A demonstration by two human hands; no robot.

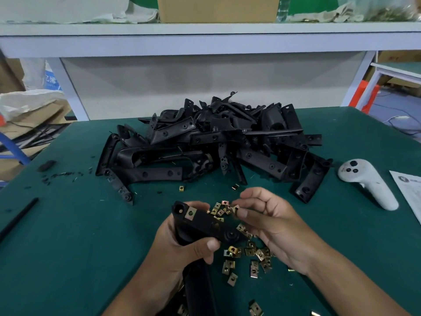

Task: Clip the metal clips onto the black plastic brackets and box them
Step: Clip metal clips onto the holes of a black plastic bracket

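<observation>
Beyond both hands a heap of black brackets point(211, 142) covers the bench point(68, 236). The left hand point(182, 245) grips one rigid, light bracket point(205, 224) around its middle. The right hand point(268, 224) pinches a small, springy, sharp-edged metal clip point(235, 209) above loose clips point(248, 258).

White controller point(369, 182) beside a paper sheet point(409, 190) on green table point(68, 236).

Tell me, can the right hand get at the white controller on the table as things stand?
Probably yes. The white controller lies in the open on the green mat, with nothing between it and the right hand. That hand's fingers already pinch a metal clip, which it would need to drop first.
</observation>
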